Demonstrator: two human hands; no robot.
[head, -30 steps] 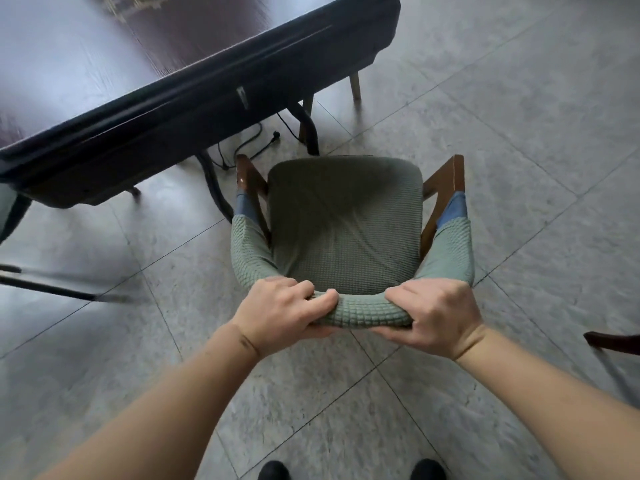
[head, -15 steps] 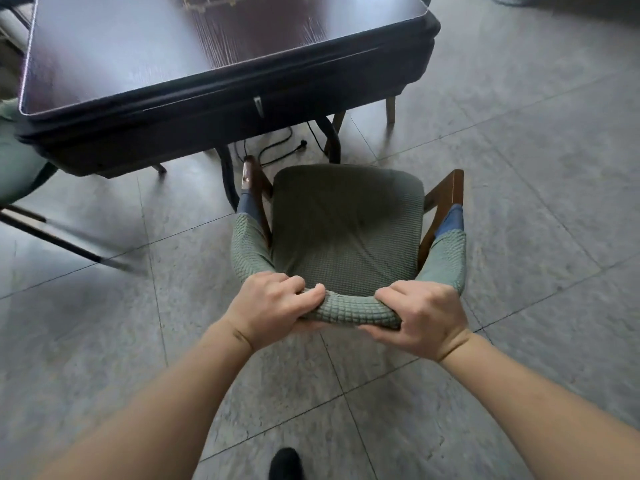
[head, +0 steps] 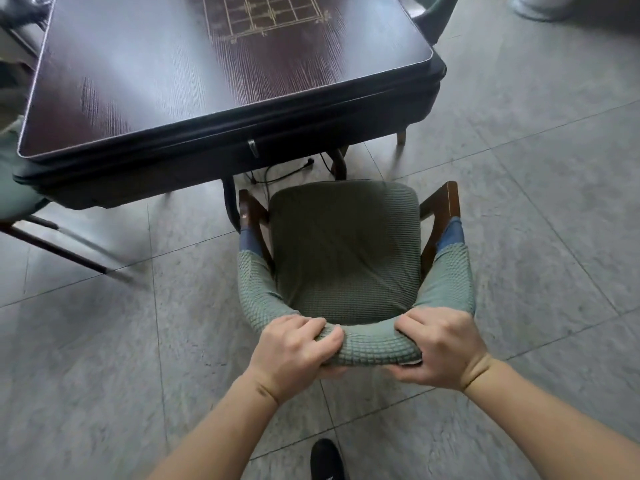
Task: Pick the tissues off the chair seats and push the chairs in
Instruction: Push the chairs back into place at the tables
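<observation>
Chair: green knit-covered armchair with dark wooden arm supports, standing on the floor just in front of the table, seat facing the table, its front edge close to the table's near side but not under it. Seat cover bare; no tissue shows on it.

Left hand: fingers curled over the left part of the curved backrest top, thumb beneath, gripping the padded rail.

Right hand: fingers wrapped over the right part of the same rail, thumb under it, gripping; a small pale scrap shows at its fingertips below the rail, too small to identify.

Table: dark wood-grain top with a gold grid pattern at its far middle, thick dark apron, a small metal pull on the near side.

Cable: black, lying on the floor under the table.

Second chair: green, at the table's left side, partly cut off.

Shoe: black, on the grey floor tiles below the arms.
</observation>
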